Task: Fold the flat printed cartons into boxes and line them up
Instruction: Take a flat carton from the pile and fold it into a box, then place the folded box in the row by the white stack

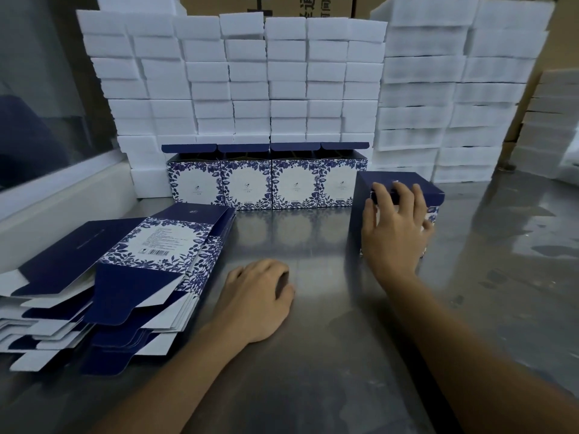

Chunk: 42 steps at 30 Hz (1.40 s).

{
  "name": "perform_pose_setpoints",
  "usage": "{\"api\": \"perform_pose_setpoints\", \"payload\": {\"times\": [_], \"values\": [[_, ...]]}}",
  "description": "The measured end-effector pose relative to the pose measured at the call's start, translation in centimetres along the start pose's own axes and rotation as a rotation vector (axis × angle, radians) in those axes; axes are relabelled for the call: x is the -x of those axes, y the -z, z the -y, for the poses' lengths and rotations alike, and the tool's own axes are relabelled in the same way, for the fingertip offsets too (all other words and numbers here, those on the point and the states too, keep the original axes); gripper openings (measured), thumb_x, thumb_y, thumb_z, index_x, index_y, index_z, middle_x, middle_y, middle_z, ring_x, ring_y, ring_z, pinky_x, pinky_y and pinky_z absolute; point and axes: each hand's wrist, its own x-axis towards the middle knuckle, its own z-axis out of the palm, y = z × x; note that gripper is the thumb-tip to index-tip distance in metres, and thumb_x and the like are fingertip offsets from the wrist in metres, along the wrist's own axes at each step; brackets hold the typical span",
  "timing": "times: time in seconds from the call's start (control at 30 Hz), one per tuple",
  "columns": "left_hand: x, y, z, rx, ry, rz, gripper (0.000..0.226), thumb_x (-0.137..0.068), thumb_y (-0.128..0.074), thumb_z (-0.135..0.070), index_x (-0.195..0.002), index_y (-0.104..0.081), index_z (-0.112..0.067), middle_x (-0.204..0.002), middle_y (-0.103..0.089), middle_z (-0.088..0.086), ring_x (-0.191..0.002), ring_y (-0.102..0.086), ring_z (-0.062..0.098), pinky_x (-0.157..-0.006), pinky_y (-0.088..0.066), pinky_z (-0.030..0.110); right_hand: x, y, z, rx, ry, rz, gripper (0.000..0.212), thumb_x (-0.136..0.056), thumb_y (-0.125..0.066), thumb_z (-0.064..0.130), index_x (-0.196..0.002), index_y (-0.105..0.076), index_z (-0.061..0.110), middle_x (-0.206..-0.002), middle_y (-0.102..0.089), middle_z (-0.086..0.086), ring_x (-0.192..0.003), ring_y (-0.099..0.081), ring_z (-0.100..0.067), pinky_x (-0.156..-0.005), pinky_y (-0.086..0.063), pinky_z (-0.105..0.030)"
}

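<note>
Dim, bluish light is washing the scene; the steel tabletop is mirroring soft reflections and smeary glare, while wide-angle distortion is bending the slightly blurred edges.

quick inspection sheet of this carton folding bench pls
surface: steel bench, shiny, smudged
job's things: four boxes in a row, lids open; fifth box apart at right; flat cartons stacked at left
clutter: nothing seen
grips: right hand holds the fifth box; left hand rests on the bench, fingers curled
cables: nothing seen
surroundings: foam blocks stacked behind; brown cases above; window at left
</note>
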Motion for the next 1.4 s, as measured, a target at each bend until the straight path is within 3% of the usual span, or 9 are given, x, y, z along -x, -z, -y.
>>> {"api": "perform_pose_setpoints", "payload": {"times": [0.23, 0.5, 0.7, 0.8, 0.9, 1.0, 1.13, 1.2, 1.4], "values": [[-1.5, -0.7, 0.4, -0.026, 0.037, 0.043, 0.027, -0.096, -0.038, -0.052, -0.116, -0.049, -0.037, -0.122, -0.051, -0.019, -0.115, -0.048, 0.008, -0.107, -0.026, 0.035, -3.7, -2.5, -2.4, 0.055, -0.070, 0.091, 0.038, -0.106, -0.039, 0.036, -0.140, -0.052, 0.027, -0.155, -0.039, -0.007, -0.153, -0.015, -0.029, -0.105, -0.034, -0.058], [-4.7, -2.2, 1.2, -0.028, 0.106, 0.057, 0.031, -0.093, -0.035, -0.057, -0.115, -0.047, -0.038, -0.126, -0.049, -0.019, -0.121, -0.044, 0.007, -0.111, -0.021, 0.041, -8.4, -5.8, -3.8, 0.016, -0.091, 0.232, 0.041, -0.105, -0.043, 0.026, -0.145, -0.047, 0.020, -0.160, -0.029, -0.012, -0.154, -0.006, -0.033, -0.093, -0.046, -0.056], [-6.5, -2.6, 1.1, -0.039, 0.143, 0.035, 0.030, -0.093, -0.039, -0.056, -0.111, -0.049, -0.034, -0.119, -0.053, -0.015, -0.114, -0.049, 0.010, -0.110, -0.024, 0.042, -10.7, -8.4, -3.9, 0.020, -0.031, 0.430, 0.069, -0.098, -0.051, 0.025, -0.158, -0.018, 0.014, -0.168, -0.001, -0.012, -0.155, 0.007, -0.029, -0.108, -0.038, -0.056], [-6.8, -2.7, 1.2, -0.045, 0.141, 0.024, 0.030, -0.093, -0.039, -0.056, -0.110, -0.049, -0.033, -0.116, -0.053, -0.015, -0.111, -0.050, 0.011, -0.108, -0.025, 0.041, -11.3, -9.5, -3.9, -0.004, 0.020, 0.484, 0.083, -0.096, -0.055, 0.023, -0.158, -0.004, 0.003, -0.167, 0.007, -0.016, -0.155, 0.004, -0.033, -0.122, -0.018, -0.049], [-6.7, -2.8, 1.3, -0.040, 0.139, 0.012, 0.028, -0.093, -0.039, -0.056, -0.108, -0.049, -0.034, -0.114, -0.052, -0.015, -0.110, -0.050, 0.011, -0.108, -0.026, 0.040, -11.4, -10.3, -4.0, -0.046, -0.017, 0.596, 0.093, -0.096, -0.059, 0.027, -0.158, 0.006, 0.003, -0.167, 0.015, -0.013, -0.152, -0.016, -0.037, -0.120, -0.023, -0.049], [-6.7, -2.8, 1.3, -0.040, 0.140, 0.009, 0.028, -0.092, -0.039, -0.056, -0.108, -0.049, -0.034, -0.113, -0.053, -0.015, -0.110, -0.049, 0.010, -0.107, -0.025, 0.040, -10.1, -11.0, -4.1, -0.081, -0.062, 0.814, 0.094, -0.096, -0.062, 0.035, -0.159, 0.002, 0.006, -0.168, -0.002, -0.016, -0.150, -0.023, -0.037, -0.120, -0.024, -0.046], [-6.8, -2.8, 1.3, -0.037, 0.136, 0.007, 0.029, -0.092, -0.039, -0.057, -0.107, -0.049, -0.035, -0.113, -0.053, -0.016, -0.109, -0.050, 0.010, -0.103, -0.026, 0.038, -7.5, -11.3, -4.3, 0.146, -0.014, 0.890, 0.059, -0.100, -0.046, 0.050, -0.140, -0.041, 0.007, -0.146, -0.049, -0.018, -0.134, -0.046, -0.032, -0.111, -0.031, -0.044], [-6.8, -2.8, 1.3, -0.042, 0.134, 0.005, 0.030, -0.091, -0.039, -0.058, -0.107, -0.050, -0.035, -0.111, -0.054, -0.016, -0.107, -0.051, 0.010, -0.101, -0.027, 0.037, -6.4, -10.9, -3.9, 0.189, 0.050, 0.846, 0.047, -0.101, -0.037, 0.048, -0.127, -0.052, 0.011, -0.140, -0.053, -0.014, -0.129, -0.048, -0.028, -0.110, -0.029, -0.045], [-6.6, -2.3, 0.7, -0.071, 0.143, -0.015, 0.030, -0.092, -0.043, -0.054, -0.102, -0.056, -0.028, -0.104, -0.057, -0.011, -0.100, -0.053, 0.013, -0.093, -0.033, 0.035, -1.9, -7.7, -1.0, 0.105, 0.160, 0.837, 0.042, -0.100, -0.033, 0.041, -0.124, -0.055, 0.015, -0.134, -0.053, -0.011, -0.129, -0.048, -0.028, -0.112, -0.029, -0.045]]}}
